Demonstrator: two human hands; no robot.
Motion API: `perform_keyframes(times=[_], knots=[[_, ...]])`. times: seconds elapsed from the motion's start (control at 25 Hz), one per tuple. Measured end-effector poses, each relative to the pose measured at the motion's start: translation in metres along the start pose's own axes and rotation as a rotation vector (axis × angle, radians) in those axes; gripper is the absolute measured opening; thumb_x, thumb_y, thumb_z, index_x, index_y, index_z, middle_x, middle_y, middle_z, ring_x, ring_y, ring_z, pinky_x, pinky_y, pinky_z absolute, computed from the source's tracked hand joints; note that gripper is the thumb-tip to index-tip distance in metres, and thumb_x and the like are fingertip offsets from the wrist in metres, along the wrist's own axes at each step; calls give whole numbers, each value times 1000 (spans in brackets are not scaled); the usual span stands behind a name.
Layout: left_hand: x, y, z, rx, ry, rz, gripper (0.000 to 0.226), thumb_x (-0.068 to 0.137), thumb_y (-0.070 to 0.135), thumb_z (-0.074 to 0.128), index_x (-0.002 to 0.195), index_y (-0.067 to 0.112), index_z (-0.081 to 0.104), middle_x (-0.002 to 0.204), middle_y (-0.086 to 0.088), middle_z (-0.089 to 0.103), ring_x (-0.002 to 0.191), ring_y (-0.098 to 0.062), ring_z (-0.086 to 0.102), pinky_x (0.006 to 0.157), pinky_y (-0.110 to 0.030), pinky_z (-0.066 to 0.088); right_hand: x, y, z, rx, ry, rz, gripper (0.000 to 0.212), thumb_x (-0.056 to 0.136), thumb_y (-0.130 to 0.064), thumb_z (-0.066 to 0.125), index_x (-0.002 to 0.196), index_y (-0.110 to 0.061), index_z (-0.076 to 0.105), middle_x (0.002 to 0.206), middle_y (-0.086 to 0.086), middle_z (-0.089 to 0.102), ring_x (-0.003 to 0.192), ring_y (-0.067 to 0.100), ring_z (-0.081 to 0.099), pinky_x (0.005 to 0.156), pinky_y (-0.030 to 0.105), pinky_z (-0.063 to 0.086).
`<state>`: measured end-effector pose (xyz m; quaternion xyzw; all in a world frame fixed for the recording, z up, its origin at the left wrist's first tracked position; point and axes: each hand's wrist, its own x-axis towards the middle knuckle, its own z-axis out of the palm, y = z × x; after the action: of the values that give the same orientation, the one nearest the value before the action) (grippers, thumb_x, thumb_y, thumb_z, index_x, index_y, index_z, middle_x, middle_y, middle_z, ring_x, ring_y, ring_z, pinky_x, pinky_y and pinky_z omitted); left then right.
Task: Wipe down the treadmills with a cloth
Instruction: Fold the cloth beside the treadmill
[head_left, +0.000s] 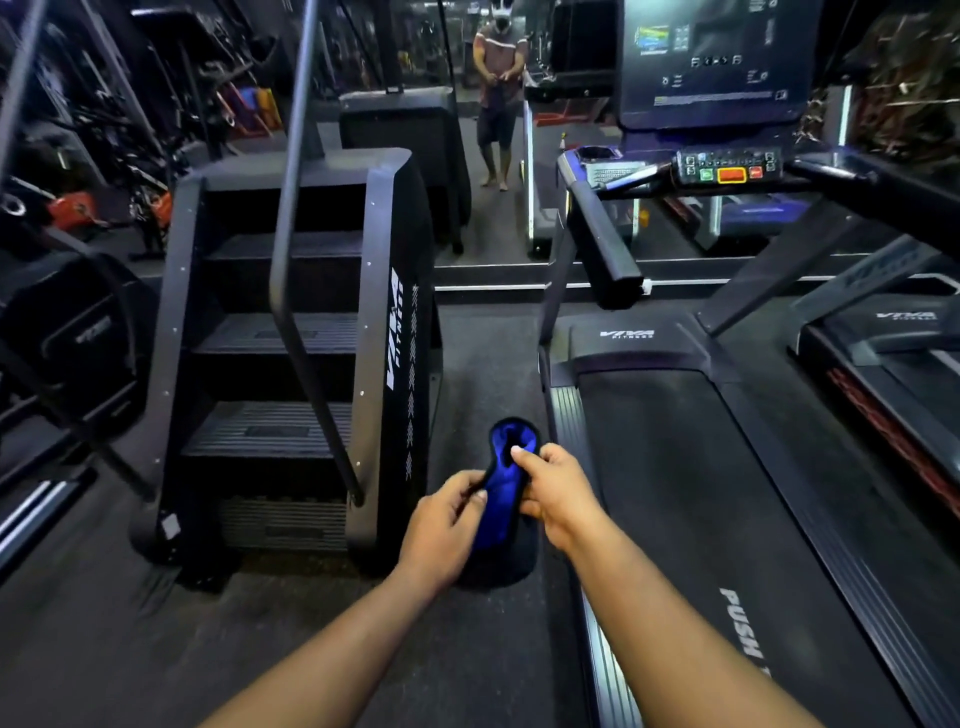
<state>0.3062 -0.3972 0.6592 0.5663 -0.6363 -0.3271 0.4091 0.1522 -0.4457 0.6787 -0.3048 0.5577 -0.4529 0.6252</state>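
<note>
Blue cloth (503, 486) pinched by left hand (445, 522) and right hand (557, 491), apparently folding for wiping; held just left of treadmill (691, 467), clear of belt.

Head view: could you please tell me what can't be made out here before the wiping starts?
- Blue cloth: its lower part is covered by the left hand and right hand.
- Treadmill: the rear of the belt is cut off by the bottom edge; any dirt is lost in the dark.
- Console screen: text too small and blurred.
- Second treadmill: cut off by the right edge.
</note>
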Motion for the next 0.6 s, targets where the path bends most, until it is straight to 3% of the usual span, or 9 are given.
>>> perform_keyframes(times=[0.12, 0.2, 0.32, 0.4, 0.52, 0.6], knots=[[41, -10, -7, 36, 43, 26, 19, 91, 34, 50, 106, 36, 61, 87, 13, 74, 81, -4, 69, 77, -39, 56, 38, -18, 4, 1, 128, -43, 32, 95, -19, 63, 77, -22, 37, 78, 15, 47, 66, 25, 52, 53, 33, 45], [69, -16, -10, 74, 24, 52, 21, 89, 43, 52, 109, 36, 58, 87, 12, 73, 83, -8, 69, 76, -35, 55, 62, -30, 13, 62, 181, -45, 25, 98, -17, 59, 81, -20, 40, 77, 16, 50, 62, 23, 56, 47, 28, 49], [108, -26, -11, 169, -146, 89, 59, 72, 70, 66, 118, 38, 50, 102, 17, 68, 94, -3, 65, 82, -28, 52, 88, -48, 37, 229, 194, -1, 11, 101, -11, 53, 93, -13, 45, 84, 12, 61, 66, 21, 64, 46, 28, 54], [143, -37, -15, 266, -185, 135, 73, 64, 67, 77, 123, 35, 48, 108, 18, 65, 96, -2, 62, 82, -28, 52, 107, -60, 53, 275, 245, -24, 8, 100, -6, 50, 103, -9, 44, 88, 15, 61, 67, 22, 66, 47, 27, 55], [203, -47, -26, 197, -97, 243, 26, 81, 39, 70, 103, 34, 57, 87, 14, 70, 78, -6, 67, 69, -30, 50, 134, -80, 60, 126, 359, -172, 36, 95, -2, 50, 124, -21, 38, 90, 14, 63, 62, 23, 68, 48, 32, 55], [246, -51, -37, 15, -120, 215, 14, 84, 34, 61, 97, 33, 58, 73, 14, 66, 65, -1, 60, 66, -30, 47, 146, -87, 50, -173, 374, -342, 45, 94, -5, 52, 123, -37, 46, 87, 7, 68, 63, 23, 69, 52, 34, 55]])
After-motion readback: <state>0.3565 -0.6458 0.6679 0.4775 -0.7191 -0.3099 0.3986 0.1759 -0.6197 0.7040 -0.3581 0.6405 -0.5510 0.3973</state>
